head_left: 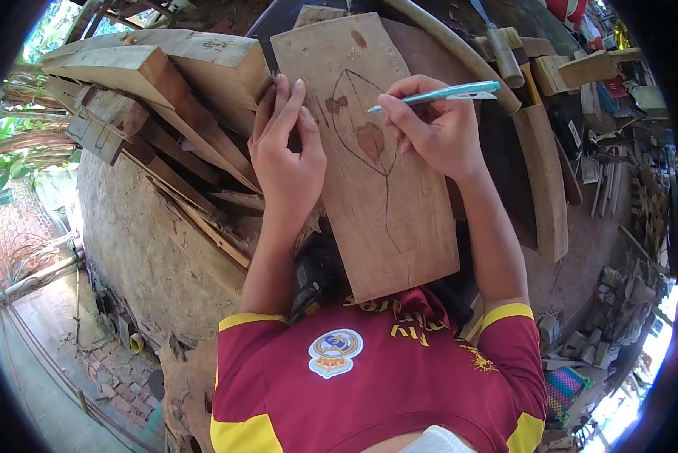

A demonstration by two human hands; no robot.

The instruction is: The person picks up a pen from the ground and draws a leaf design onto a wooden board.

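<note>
A flat wooden board (376, 234) lies in front of my body, tilted slightly. On it is a dark-lined leaf outline (342, 134) with a long, curving stem line running toward me. Dark knots show inside and above the outline. My right hand (437, 128) grips a light teal pen (429, 96) between thumb and fingers; its tip is over the leaf outline, and I cannot tell whether it touches the wood. Beside the board's left edge, my left hand (287, 143) holds nothing, its fingers partly stretched and apart near the edge.
Thick timber pieces (225, 64) are stacked at the left, close to my left hand. A chisel-like tool with a wooden handle (505, 57) lies at the upper right among wood offcuts (573, 72). A curved plank (544, 181) stands right of my right arm. A woven bag (565, 391) sits lower right.
</note>
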